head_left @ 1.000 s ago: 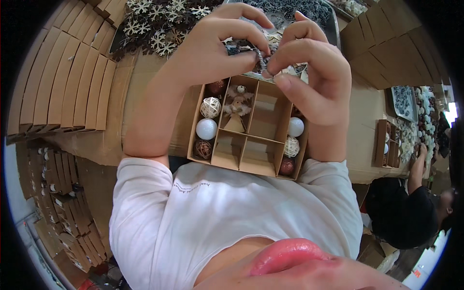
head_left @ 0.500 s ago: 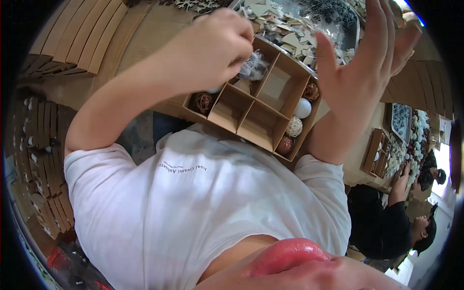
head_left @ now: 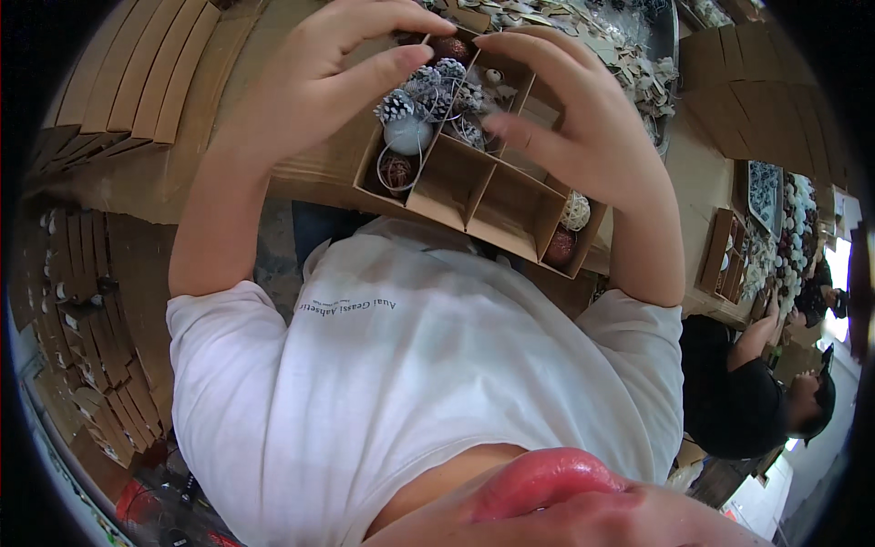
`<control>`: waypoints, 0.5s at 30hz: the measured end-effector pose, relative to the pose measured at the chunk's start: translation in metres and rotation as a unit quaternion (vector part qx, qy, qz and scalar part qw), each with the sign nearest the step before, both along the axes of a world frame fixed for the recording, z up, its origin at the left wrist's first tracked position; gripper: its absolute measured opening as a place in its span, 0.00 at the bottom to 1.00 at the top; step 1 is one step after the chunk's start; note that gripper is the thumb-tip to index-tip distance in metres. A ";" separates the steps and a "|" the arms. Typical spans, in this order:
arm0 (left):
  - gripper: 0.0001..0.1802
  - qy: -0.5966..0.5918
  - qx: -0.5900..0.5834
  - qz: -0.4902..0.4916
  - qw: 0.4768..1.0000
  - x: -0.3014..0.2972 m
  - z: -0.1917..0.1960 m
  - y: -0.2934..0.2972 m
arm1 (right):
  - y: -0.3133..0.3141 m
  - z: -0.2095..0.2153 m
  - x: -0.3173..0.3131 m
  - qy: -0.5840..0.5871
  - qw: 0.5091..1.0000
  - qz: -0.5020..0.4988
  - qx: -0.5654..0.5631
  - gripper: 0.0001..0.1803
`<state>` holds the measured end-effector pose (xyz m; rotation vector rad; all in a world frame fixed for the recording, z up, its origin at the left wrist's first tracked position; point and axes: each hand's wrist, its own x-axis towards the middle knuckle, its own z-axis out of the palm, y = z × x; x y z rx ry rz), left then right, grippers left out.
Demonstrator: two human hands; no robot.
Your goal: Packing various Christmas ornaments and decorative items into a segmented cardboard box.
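A divided cardboard box (head_left: 516, 202) lies in front of me. My left hand (head_left: 333, 87) is over its far left corner, thumb and forefinger apart, with a thin pale sliver near their tips. My right hand (head_left: 592, 132) arches over the middle and right compartments, fingers spread, the thumb blurred. The left column holds a dark red glittery ball (head_left: 451, 49), frosted pinecones (head_left: 427, 87), a pale blue ball (head_left: 407, 135) and a brown wicker ball (head_left: 396, 171) with thin loops. On the right sit a cream woven ball (head_left: 575, 212) and a red-brown ball (head_left: 560, 247).
Beyond the box, a metal tray (head_left: 670, 100) holds pale wooden cutouts. Folded cartons (head_left: 137, 73) stand at the far left, more cartons (head_left: 747, 100) at the far right. A co-worker in black (head_left: 738, 392) works at the right beside another divided box (head_left: 723, 255).
My left hand has opened from a closed shape and moved left, uncovering pinecones. My right hand has come down and left over the box. The box has shifted slightly.
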<state>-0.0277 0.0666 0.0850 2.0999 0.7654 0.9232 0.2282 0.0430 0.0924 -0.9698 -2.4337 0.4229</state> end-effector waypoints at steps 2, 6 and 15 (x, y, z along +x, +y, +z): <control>0.20 0.007 0.041 -0.029 0.999 -0.012 -0.006 0.001 | -0.012 0.007 -0.004 -0.026 0.999 -0.026 0.008 0.34; 0.34 0.124 0.115 -0.071 0.983 -0.028 -0.009 -0.014 | -0.029 0.014 0.003 -0.094 0.994 -0.056 -0.008 0.31; 0.25 0.102 0.261 -0.066 0.958 -0.010 -0.029 -0.004 | -0.031 -0.004 -0.003 -0.009 0.986 -0.113 -0.121 0.13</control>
